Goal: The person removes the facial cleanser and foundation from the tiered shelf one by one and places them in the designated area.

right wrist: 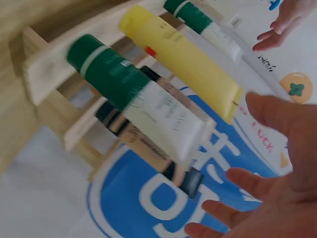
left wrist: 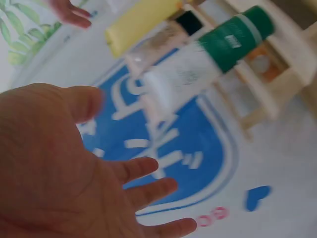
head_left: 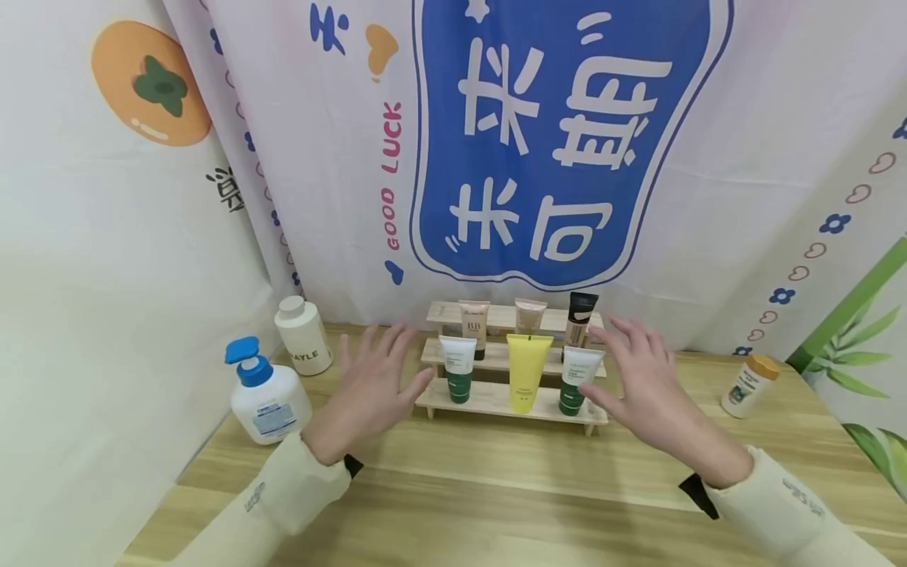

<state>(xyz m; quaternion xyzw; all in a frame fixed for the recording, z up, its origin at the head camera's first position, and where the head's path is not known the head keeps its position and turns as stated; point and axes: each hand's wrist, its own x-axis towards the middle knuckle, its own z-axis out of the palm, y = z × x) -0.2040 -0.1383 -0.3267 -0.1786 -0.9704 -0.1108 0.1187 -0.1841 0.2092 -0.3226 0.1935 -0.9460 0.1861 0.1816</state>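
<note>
A three-tier wooden rack [head_left: 489, 394] stands near the back of the table. On its lowest step are a yellow tube [head_left: 527, 378] and, either side of it, a green-and-white tube [head_left: 458, 370] and a second green-and-white tube [head_left: 579, 378]. Behind them stand a BB cream tube [head_left: 475, 324], a small beige tube [head_left: 530, 315] and a black-topped tube [head_left: 580, 315]. My left hand [head_left: 372, 382] hovers left of the rack, fingers spread, holding nothing. At the rack's right end, my right hand [head_left: 648, 386] is spread too; the right wrist view shows its thumb and fingers apart from the tubes.
On the left of the table are a white pump bottle [head_left: 272, 405] with a blue head and a white lidded bottle [head_left: 305, 346]. A white bottle with an orange cap [head_left: 749, 386] stands at the right. A printed cloth [head_left: 340, 197] hangs behind the rack.
</note>
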